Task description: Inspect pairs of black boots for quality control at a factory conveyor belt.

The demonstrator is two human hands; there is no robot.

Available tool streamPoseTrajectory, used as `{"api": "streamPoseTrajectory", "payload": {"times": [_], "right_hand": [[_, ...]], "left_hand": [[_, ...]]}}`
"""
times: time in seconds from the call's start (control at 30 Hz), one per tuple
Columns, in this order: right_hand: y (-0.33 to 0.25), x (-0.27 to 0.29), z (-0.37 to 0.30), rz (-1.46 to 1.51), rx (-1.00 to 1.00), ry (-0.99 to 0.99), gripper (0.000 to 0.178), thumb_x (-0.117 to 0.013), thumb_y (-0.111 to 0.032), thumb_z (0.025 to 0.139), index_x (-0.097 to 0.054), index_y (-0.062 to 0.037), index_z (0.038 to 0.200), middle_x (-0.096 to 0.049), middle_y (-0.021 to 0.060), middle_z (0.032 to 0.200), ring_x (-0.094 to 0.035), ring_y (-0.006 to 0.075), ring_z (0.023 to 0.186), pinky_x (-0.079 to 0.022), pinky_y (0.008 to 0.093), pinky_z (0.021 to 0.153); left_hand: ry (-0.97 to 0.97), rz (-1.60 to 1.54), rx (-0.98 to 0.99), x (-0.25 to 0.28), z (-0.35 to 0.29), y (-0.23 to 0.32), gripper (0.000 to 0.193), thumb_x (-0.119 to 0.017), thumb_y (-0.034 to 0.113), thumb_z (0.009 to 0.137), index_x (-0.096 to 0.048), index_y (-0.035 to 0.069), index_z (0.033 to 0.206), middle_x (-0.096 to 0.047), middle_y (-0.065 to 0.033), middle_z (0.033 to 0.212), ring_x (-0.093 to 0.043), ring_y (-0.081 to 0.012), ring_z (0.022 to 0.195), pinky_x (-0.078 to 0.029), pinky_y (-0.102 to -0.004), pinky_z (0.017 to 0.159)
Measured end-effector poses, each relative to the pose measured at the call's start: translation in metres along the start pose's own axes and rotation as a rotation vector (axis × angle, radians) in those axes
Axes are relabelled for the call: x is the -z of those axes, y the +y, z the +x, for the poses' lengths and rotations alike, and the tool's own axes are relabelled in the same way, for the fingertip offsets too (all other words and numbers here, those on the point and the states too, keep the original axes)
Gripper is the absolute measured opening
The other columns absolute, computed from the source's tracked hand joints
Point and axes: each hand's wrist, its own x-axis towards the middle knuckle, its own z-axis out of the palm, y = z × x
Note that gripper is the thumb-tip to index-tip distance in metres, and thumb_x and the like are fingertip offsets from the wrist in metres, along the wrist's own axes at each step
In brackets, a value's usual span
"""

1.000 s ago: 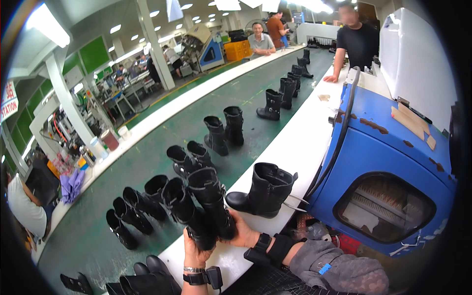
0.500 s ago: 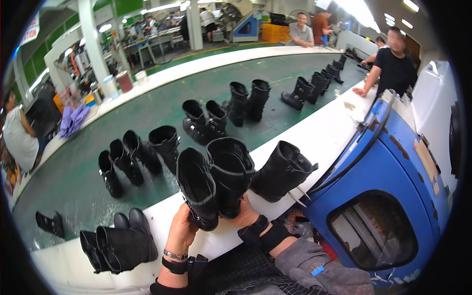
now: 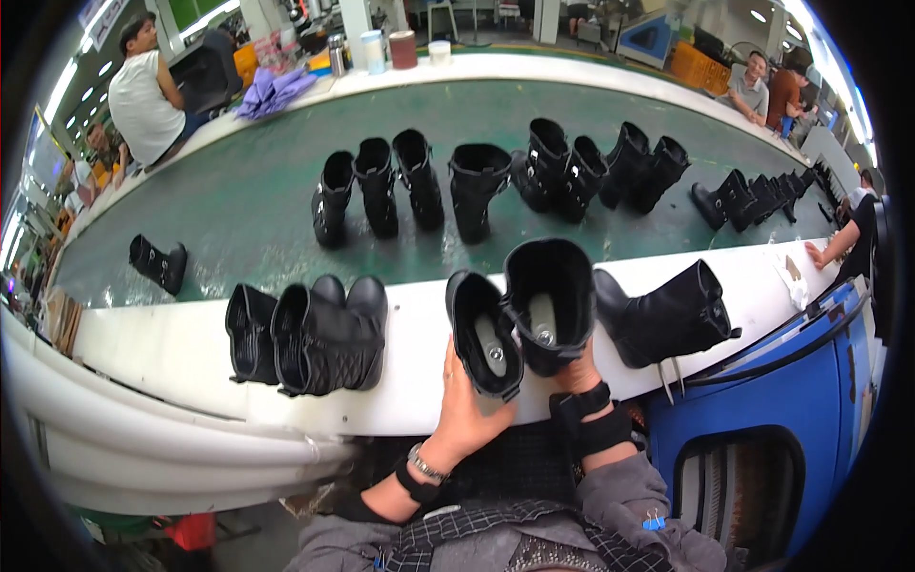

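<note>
My left hand (image 3: pixel 469 405) is wrapped round the near side of a black boot (image 3: pixel 488 329), whose open top faces me and shows a grey insole. Beside it, my right hand (image 3: pixel 579 370) grips a second black boot (image 3: pixel 551 296) from its right underside. The boot partly covers that hand's fingers. The two boots touch at their rims, over the white ledge. To the right, a single black boot (image 3: pixel 672 322) lies on its side. A pair of black boots with quilted shafts (image 3: pixel 343 338) lies on the ledge to the left.
Beyond the ledge runs a green conveyor belt (image 3: pixel 257 214) with several upright black boots (image 3: pixel 419 181) and one small boot (image 3: pixel 160 265) at left. A blue machine (image 3: pixel 610 458) stands close at right. Across the belt are a purple cloth (image 3: pixel 276 91) and several people.
My view has swung left, so the scene sits further right. Both hands still hold the two boots, whose tops now tip more toward me and show the insoles.
</note>
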Motion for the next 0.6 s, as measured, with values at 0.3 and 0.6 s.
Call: {"api": "streamPoseTrajectory", "payload": {"times": [0.3, 0.6], "right_hand": [[-0.002, 0.029, 0.012, 0.247, -0.18, -0.194, 0.075, -0.046, -0.066, 0.081, -0.055, 0.0019, 0.112, -0.062, 0.0173, 0.097, -0.062, 0.026, 0.08, -0.052, 0.0399, 0.065], [-0.023, 0.043, -0.013, 0.387, -0.238, -0.059, 0.086, -0.056, -0.062, 0.074, -0.042, 0.0044, 0.128, -0.059, 0.0187, 0.097, -0.061, 0.0257, 0.075, -0.049, 0.0335, 0.061]], "left_hand": [[0.226, -0.005, -0.025, -0.017, 0.027, -0.013, 0.081, -0.076, 0.009, 0.063, -0.035, -0.003, 0.132, -0.039, -0.0243, 0.132, -0.041, -0.0363, 0.122, -0.036, -0.0397, 0.101], [0.538, -0.218, -0.048, 0.034, 0.023, -0.011, 0.032, -0.072, 0.011, 0.078, -0.063, -0.005, 0.104, -0.067, -0.0121, 0.101, -0.064, -0.0254, 0.094, -0.047, -0.0347, 0.087]]}}
